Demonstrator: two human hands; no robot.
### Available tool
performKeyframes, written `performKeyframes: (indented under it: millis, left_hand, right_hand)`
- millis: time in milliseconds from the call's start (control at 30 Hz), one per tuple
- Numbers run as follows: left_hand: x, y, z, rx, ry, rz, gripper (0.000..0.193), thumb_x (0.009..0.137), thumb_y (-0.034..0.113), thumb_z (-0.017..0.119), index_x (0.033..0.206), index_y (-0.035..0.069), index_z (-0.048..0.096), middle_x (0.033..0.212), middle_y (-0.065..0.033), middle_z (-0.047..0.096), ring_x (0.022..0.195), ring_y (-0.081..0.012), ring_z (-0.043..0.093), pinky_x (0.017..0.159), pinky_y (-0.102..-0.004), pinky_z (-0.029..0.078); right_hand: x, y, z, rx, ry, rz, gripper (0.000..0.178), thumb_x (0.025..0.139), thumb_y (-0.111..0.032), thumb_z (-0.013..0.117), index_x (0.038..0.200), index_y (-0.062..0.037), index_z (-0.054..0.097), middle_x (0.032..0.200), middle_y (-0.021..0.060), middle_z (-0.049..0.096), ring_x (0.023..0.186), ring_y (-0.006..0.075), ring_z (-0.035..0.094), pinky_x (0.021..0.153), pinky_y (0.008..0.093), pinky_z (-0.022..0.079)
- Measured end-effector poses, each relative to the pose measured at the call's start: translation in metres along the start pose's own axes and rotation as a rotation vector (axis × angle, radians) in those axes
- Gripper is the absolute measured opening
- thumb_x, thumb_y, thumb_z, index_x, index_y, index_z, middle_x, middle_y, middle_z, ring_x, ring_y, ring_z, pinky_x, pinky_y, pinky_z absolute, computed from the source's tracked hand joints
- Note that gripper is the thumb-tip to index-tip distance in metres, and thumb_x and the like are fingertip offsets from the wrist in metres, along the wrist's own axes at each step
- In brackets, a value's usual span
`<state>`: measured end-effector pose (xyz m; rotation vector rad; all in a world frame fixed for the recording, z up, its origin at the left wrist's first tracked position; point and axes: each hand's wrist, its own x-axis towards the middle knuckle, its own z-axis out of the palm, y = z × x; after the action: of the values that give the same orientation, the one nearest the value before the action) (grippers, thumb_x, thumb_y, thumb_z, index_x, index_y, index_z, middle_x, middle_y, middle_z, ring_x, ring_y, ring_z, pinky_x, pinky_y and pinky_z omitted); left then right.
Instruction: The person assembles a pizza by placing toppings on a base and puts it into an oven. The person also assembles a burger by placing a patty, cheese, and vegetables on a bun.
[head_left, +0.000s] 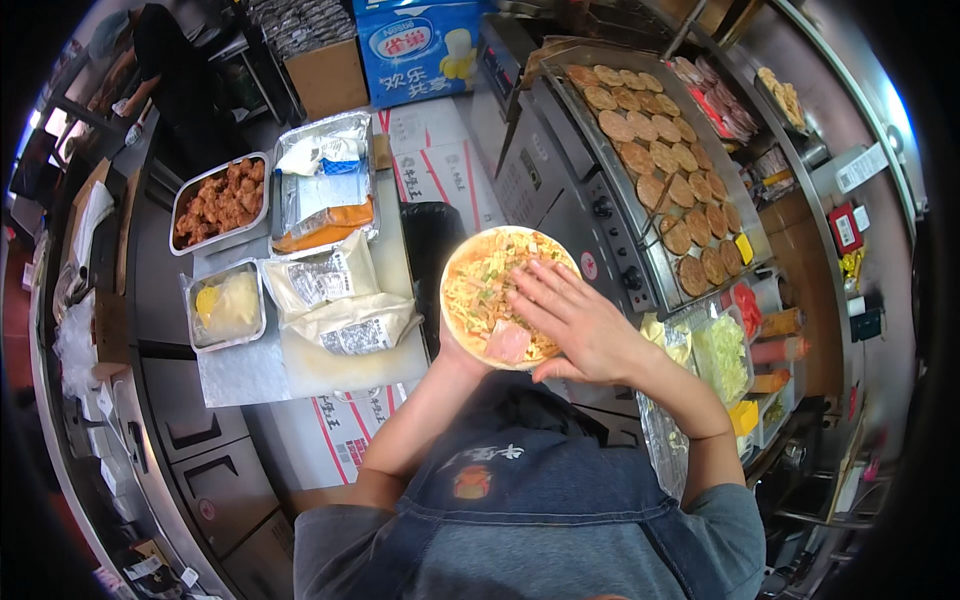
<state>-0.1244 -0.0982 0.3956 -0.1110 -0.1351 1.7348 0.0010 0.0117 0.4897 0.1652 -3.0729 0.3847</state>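
My left hand (462, 352) supports a round, pizza-like food (478, 290) in front of my apron, its fingers mostly hidden underneath. Yellow shreds, green bits and a square pink slice (508, 342) that looks like ham cover it inside a pale rim. Whether that rim is crust or a shallow bowl, I cannot tell. Flat across the right side of the topping lies my right hand (575, 315), its fingers stretched out and holding nothing.
At left, a white board (370, 372) bears packaged bags (345, 300), a tray of fried chicken pieces (222, 205) and a tub of pale food (226, 308). A griddle with browned patties (640, 125) stands at right, near shredded lettuce (722, 360). Someone in dark clothes (170, 60) stands far left.
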Motion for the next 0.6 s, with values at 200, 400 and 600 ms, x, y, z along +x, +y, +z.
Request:
performKeyframes:
  millis: [200, 400, 600]
  left_hand:
    - [0.026, -0.008, -0.006, -0.055, -0.039, 0.023, 0.066, 0.090, 0.055, 0.025, 0.141, 0.013, 0.027, 0.145, -0.0115, 0.029, 0.134, -0.0281, 0.028, 0.111, -0.0455, 0.021]
    - [0.079, -0.005, -0.018, 0.221, -0.077, -0.033, 0.070, 0.088, 0.056, 0.030, 0.144, 0.015, 0.021, 0.148, -0.0089, 0.024, 0.136, -0.0259, 0.024, 0.112, -0.0435, 0.018]
    - [0.153, -0.018, -0.003, 0.918, -0.124, 0.043, 0.063, 0.089, 0.048, 0.032, 0.143, 0.015, 0.024, 0.147, -0.0091, 0.025, 0.136, -0.0254, 0.023, 0.112, -0.0446, 0.018]
  right_hand:
    - [0.021, 0.017, 0.004, -0.020, -0.003, -0.051, 0.079, 0.075, -0.056, 0.056, 0.136, -0.0101, 0.038, 0.144, 0.0131, 0.032, 0.134, 0.0323, 0.027, 0.109, 0.0496, 0.018]
    - [0.014, 0.082, -0.022, -0.039, 0.011, 0.006, 0.069, 0.079, -0.050, 0.055, 0.134, -0.0108, 0.041, 0.141, 0.0175, 0.034, 0.132, 0.0338, 0.029, 0.108, 0.0499, 0.020]
    - [0.008, 0.146, -0.033, -0.025, 0.052, 0.044, 0.077, 0.078, -0.056, 0.053, 0.135, -0.0053, 0.039, 0.142, 0.0176, 0.032, 0.134, 0.0356, 0.026, 0.109, 0.0493, 0.019]
